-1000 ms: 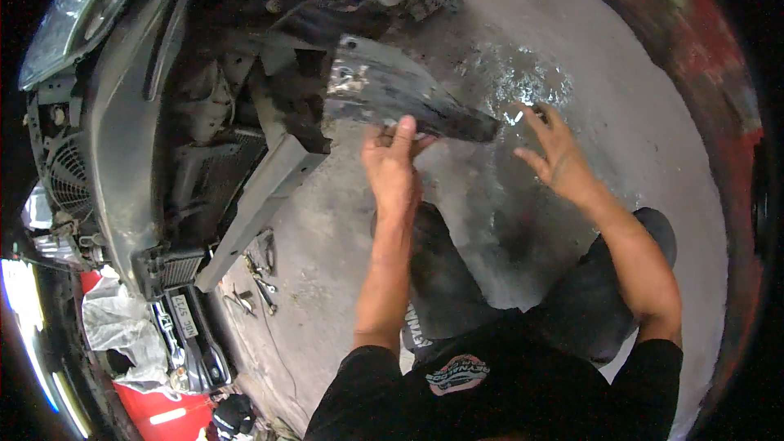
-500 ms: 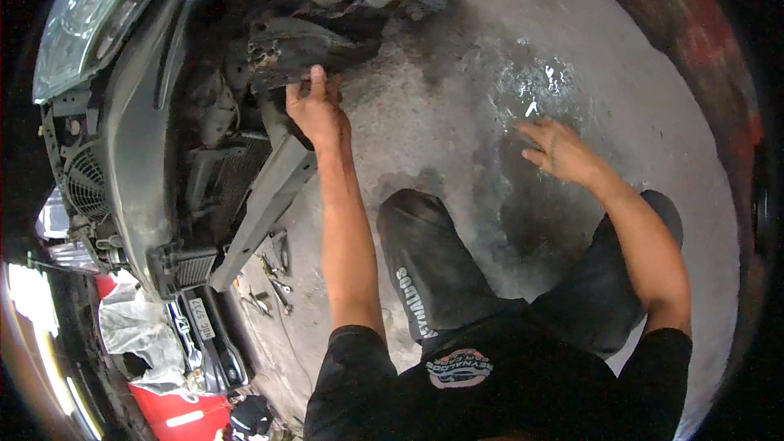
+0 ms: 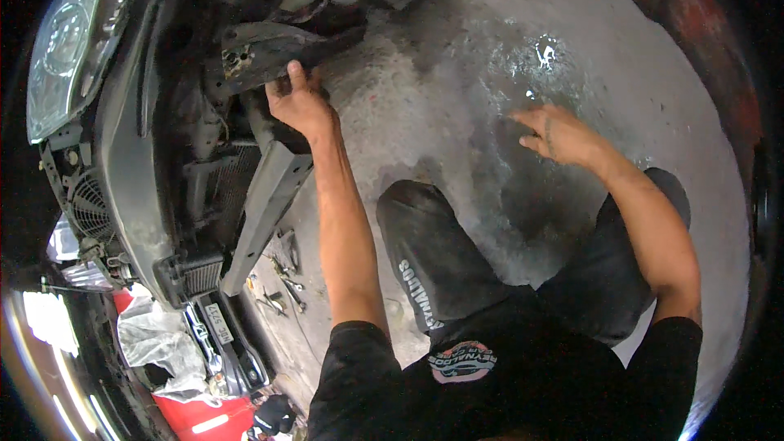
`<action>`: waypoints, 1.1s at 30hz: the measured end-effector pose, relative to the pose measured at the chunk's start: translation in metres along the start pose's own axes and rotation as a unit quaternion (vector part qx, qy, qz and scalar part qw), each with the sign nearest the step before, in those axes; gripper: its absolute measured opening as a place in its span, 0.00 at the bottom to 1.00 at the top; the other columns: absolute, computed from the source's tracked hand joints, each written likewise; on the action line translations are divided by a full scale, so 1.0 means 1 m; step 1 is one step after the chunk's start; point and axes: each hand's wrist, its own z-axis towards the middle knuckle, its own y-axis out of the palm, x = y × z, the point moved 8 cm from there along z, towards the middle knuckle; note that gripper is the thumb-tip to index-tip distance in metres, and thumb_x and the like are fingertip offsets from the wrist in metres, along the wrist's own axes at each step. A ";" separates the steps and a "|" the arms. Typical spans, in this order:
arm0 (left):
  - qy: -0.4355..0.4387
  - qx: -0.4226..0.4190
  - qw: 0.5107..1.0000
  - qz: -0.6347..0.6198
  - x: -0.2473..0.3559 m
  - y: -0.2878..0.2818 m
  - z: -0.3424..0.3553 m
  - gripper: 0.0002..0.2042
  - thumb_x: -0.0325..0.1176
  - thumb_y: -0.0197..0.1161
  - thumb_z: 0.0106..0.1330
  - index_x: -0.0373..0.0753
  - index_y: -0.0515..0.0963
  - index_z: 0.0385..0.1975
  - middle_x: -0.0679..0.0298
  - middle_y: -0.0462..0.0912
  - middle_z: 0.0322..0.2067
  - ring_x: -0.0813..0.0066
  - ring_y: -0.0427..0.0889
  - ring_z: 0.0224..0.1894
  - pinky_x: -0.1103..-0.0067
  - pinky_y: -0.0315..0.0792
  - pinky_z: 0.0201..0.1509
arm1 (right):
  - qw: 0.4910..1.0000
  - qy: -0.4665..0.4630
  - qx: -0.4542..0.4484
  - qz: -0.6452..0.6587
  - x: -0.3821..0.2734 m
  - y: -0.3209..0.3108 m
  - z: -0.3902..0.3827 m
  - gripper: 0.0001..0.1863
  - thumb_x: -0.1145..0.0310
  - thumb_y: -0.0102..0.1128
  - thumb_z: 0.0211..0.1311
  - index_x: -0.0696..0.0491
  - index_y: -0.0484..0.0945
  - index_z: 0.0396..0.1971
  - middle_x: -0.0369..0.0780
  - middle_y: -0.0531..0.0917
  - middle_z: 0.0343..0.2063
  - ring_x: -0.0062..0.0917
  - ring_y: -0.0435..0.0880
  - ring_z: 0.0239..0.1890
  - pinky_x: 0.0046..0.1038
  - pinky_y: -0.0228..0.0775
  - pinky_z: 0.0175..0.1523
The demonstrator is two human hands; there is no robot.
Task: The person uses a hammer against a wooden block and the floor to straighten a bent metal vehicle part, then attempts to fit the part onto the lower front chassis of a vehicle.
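Note:
At the front of a car, my left hand [image 3: 304, 110] grips the lower edge of a dark, dirty panel [image 3: 286, 42], with its thumb up and its other fingers partly hidden behind that edge. The panel looks like a splash shield, and a rusty, holed patch shows on its left end. My right hand [image 3: 563, 137] is apart from the car, over the floor by a wet, shiny patch [image 3: 539, 57]. Its fingers are stretched out and nothing is in them. Whether the fingertips touch the floor I cannot tell.
A grey metal beam [image 3: 268, 216] juts out below my left hand, beside the radiator [image 3: 216, 188]. A headlight [image 3: 69, 45] is at the upper left. Several hand tools [image 3: 286, 278] lie on the floor. A removed bumper [image 3: 233, 343] lies farther down, next to a crumpled cloth [image 3: 159, 343].
The view has shifted a little, so the car and my left hand appear slightly farther left. My left hand still grips the panel. My right hand stays over the floor.

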 end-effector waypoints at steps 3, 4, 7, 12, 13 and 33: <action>-0.025 0.011 1.000 -0.005 -0.005 -0.005 0.001 0.12 0.22 0.59 0.72 0.30 0.72 0.53 0.51 0.78 0.49 0.56 0.82 0.47 0.63 0.86 0.44 | 1.000 0.016 -0.003 0.001 -0.001 -0.005 -0.003 0.27 0.63 0.64 0.65 0.55 0.74 0.63 0.51 0.83 0.50 0.49 0.80 0.53 0.45 0.72 0.60; -0.026 0.009 1.000 -0.004 -0.006 -0.005 0.003 0.12 0.22 0.59 0.72 0.30 0.72 0.53 0.51 0.78 0.49 0.56 0.82 0.47 0.63 0.86 0.44 | 0.999 0.042 -0.018 0.008 0.001 -0.004 -0.003 0.27 0.63 0.64 0.66 0.54 0.74 0.64 0.50 0.83 0.50 0.48 0.79 0.54 0.44 0.71 0.61; 0.010 -0.003 1.000 0.011 0.002 0.006 0.001 0.12 0.22 0.59 0.71 0.30 0.72 0.52 0.51 0.78 0.48 0.56 0.83 0.47 0.64 0.86 0.43 | 0.999 0.031 -0.023 0.016 0.005 -0.004 -0.005 0.28 0.63 0.63 0.66 0.54 0.73 0.64 0.49 0.83 0.52 0.48 0.79 0.54 0.45 0.71 0.62; 0.039 0.005 0.999 0.025 0.009 -0.001 0.002 0.09 0.23 0.61 0.70 0.31 0.77 0.48 0.62 0.81 0.41 0.72 0.81 0.41 0.73 0.80 0.39 | 1.000 -0.017 0.021 -0.003 -0.008 -0.013 -0.006 0.27 0.62 0.63 0.66 0.55 0.73 0.64 0.50 0.83 0.51 0.48 0.78 0.54 0.44 0.70 0.61; 0.023 0.021 0.998 0.054 0.001 -0.009 0.006 0.08 0.23 0.62 0.70 0.31 0.77 0.47 0.63 0.81 0.40 0.73 0.80 0.39 0.74 0.80 0.37 | 1.000 0.003 0.001 -0.001 -0.008 -0.013 -0.005 0.27 0.62 0.62 0.67 0.55 0.73 0.64 0.50 0.83 0.50 0.47 0.77 0.55 0.44 0.69 0.61; 0.014 -0.030 0.999 0.039 0.006 -0.005 0.008 0.10 0.25 0.63 0.71 0.29 0.74 0.47 0.56 0.79 0.46 0.65 0.82 0.45 0.64 0.87 0.45 | 0.999 -0.027 0.038 -0.011 -0.008 -0.013 -0.011 0.27 0.66 0.66 0.62 0.54 0.75 0.61 0.50 0.85 0.41 0.47 0.83 0.44 0.45 0.73 0.53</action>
